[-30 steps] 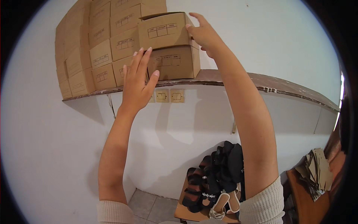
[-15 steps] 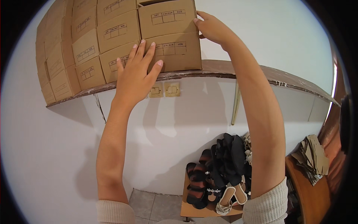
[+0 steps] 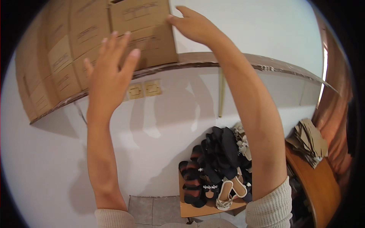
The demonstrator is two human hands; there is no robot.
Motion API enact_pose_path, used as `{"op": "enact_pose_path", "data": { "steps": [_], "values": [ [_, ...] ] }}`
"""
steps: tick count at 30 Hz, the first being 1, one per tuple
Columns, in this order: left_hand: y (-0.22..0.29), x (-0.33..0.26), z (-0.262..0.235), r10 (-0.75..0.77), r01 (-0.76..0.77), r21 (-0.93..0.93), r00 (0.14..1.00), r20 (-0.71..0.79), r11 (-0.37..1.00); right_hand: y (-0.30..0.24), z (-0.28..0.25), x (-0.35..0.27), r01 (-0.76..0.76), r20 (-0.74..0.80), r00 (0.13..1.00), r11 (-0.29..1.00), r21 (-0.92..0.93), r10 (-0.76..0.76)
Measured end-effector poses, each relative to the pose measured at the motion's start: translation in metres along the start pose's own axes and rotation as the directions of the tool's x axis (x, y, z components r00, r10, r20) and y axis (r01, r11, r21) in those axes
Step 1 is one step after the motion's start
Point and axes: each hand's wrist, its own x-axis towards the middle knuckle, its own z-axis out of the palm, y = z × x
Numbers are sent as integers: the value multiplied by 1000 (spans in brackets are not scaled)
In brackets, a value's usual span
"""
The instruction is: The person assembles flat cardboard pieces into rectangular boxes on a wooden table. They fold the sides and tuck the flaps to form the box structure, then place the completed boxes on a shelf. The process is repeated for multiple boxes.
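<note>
Stacked brown cardboard boxes (image 3: 89, 22) fill the left part of a wall shelf (image 3: 197, 57). My left hand (image 3: 110, 72) is raised before the lower boxes with its fingers spread, holding nothing; whether the fingertips touch the cardboard I cannot tell. At the right end of the stack, my right hand (image 3: 194, 26) is beside the upper end box (image 3: 140, 15). Its thumb lies at that box's edge and its other fingers are stretched apart from it.
Below the shelf are light switches (image 3: 144, 89) and a shelf bracket (image 3: 221, 95). Black and white sandals (image 3: 224, 190) are heaped on a small wooden table (image 3: 186, 209). Flattened cardboard pieces (image 3: 310, 140) lie on a wooden cabinet (image 3: 319, 182) at the right, near an orange curtain (image 3: 336, 125).
The view has swung, so the boxes and shelf sit farther left. My right hand's fingers have come away from behind the end box. My left hand remains spread before the boxes.
</note>
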Motion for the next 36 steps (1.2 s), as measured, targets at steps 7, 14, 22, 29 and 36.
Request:
{"op": "enact_pose_path", "data": {
  "steps": [7,14,22,29,36],
  "values": [
    [60,-93,23,43,-450,-533,791,-611,717,-5,-73,-158,401,-333,861,916,-24,-385],
    [167,-284,118,-30,-272,-869,950,-312,414,67,-162,-401,-67,-298,954,956,-287,-22],
    [356,-381,131,328,219,-972,915,234,82,66,-312,-600,-711,-604,678,583,-393,419],
    [545,-395,128,396,135,-956,918,22,-262,31,-438,-668,-800,-746,592,332,-499,306],
    [660,-406,105,517,101,-966,855,-38,-238,39,-501,-704,-837,-777,546,189,-513,314]
  ]
}}
